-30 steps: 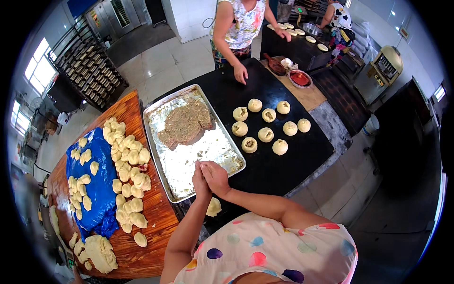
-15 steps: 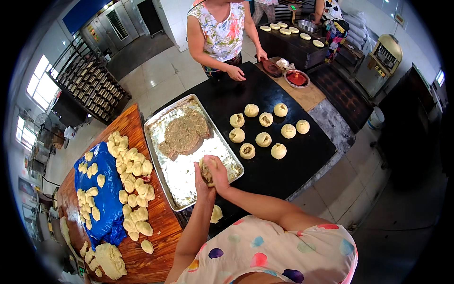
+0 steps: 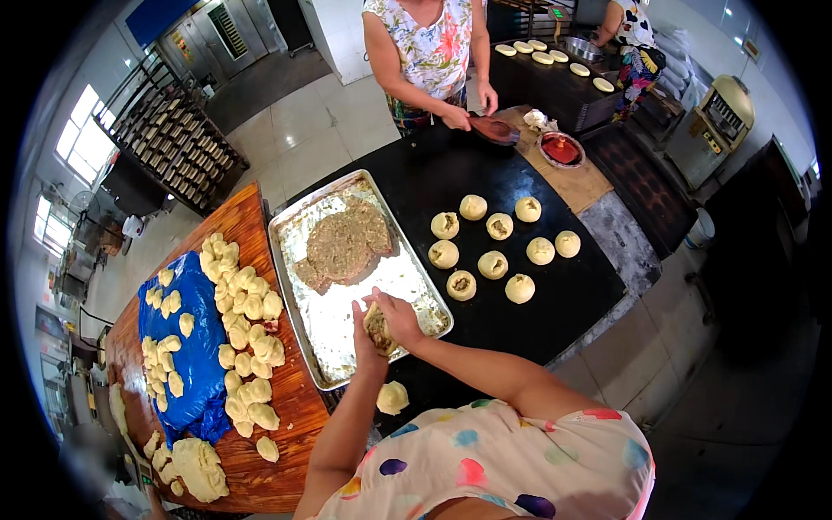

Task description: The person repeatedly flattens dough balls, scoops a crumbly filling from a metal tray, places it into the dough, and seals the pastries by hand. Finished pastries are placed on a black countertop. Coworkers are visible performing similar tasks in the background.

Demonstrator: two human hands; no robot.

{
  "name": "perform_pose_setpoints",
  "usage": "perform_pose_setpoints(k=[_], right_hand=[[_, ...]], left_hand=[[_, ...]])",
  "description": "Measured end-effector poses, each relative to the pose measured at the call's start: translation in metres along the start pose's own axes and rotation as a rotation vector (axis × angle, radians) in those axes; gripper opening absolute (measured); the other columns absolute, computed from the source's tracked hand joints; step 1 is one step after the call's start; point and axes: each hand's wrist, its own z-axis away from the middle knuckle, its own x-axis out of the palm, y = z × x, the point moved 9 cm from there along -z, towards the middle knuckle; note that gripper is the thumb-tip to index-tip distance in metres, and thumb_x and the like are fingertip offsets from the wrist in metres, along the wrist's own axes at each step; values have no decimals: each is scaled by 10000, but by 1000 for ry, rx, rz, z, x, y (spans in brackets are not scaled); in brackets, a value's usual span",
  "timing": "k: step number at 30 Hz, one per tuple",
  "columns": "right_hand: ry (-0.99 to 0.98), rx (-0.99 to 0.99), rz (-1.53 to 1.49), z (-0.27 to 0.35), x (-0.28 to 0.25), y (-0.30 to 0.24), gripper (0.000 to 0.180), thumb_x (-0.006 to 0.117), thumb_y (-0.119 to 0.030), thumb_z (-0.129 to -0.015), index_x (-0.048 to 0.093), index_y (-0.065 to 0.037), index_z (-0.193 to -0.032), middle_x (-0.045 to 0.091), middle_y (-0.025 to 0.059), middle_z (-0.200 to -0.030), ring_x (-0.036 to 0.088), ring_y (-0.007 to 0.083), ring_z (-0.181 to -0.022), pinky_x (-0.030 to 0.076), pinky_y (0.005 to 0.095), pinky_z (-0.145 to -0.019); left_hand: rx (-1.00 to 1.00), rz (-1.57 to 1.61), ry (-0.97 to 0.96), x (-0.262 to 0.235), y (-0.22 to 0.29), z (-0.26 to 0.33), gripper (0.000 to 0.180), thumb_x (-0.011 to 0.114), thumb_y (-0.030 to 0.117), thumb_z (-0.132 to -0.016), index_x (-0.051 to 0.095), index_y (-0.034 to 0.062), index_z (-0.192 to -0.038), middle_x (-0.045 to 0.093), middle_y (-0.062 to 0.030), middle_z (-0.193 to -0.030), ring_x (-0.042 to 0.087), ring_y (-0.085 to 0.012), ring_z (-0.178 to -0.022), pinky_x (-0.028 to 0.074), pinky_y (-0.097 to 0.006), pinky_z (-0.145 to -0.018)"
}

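Both hands work over the near end of the metal tray [image 3: 329, 334]. Left hand [image 3: 362, 336] cups a dough piece [image 3: 379, 333] from the left; right hand [image 3: 400, 324] closes in on its right side, so the piece is gripped between them; exact fingertip contact can't be told. Filling shows in the dough's open top. Step looks like shaping dough around filling; next move seems to call for gathering the rim inward without squeezing filling out. Filling mound [image 3: 343, 246] sits at the tray's far end. Filled dough balls [image 3: 493, 264] stand right on the black table [image 3: 555, 325]; dough lumps [image 3: 246, 295] lie left on the wooden table [image 3: 282, 481].
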Motion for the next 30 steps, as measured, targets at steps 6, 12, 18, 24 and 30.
perform_pose_setpoints(k=[6,12,18,24,30], right_hand=[[279,-451,343,29,8,-62,234,484,-168,-932,594,16,-837,606,227,-813,578,390,-778,458,453,-754],[172,-135,-130,1,-10,-28,310,478,-226,-987,672,7,-927,688,93,-844,644,196,-776,489,284,-795],[272,-373,87,24,-1,-63,162,601,-123,-906,663,-34,-1025,681,113,-1005,657,262,-916,494,337,-888],[185,-485,263,32,11,-49,197,569,-131,-932,663,-41,-1080,665,109,-1070,632,291,-997,438,377,-997],[104,-52,-402,11,5,1,379,473,-319,-993,654,-30,-1157,690,78,-1004,642,253,-1001,430,351,-978]], left_hand=[[205,-428,72,-20,10,-10,549,393,559,-994,605,56,-1047,616,-29,-907,590,-128,-851,477,-273,-742],[43,-237,-41,-7,10,-24,628,394,634,-955,581,67,-1150,634,-53,-1027,618,-161,-926,500,-295,-820],[181,55,21,-22,2,-22,507,468,504,-984,505,83,-1264,564,-100,-1204,563,-191,-1114,485,-341,-927],[193,-155,94,-46,0,-7,509,461,502,-987,508,73,-1256,573,-96,-1191,581,-206,-1086,492,-345,-919],[-73,-83,-3,-25,11,15,668,425,666,-925,581,67,-1176,638,-83,-1083,622,-201,-1036,498,-341,-919]])
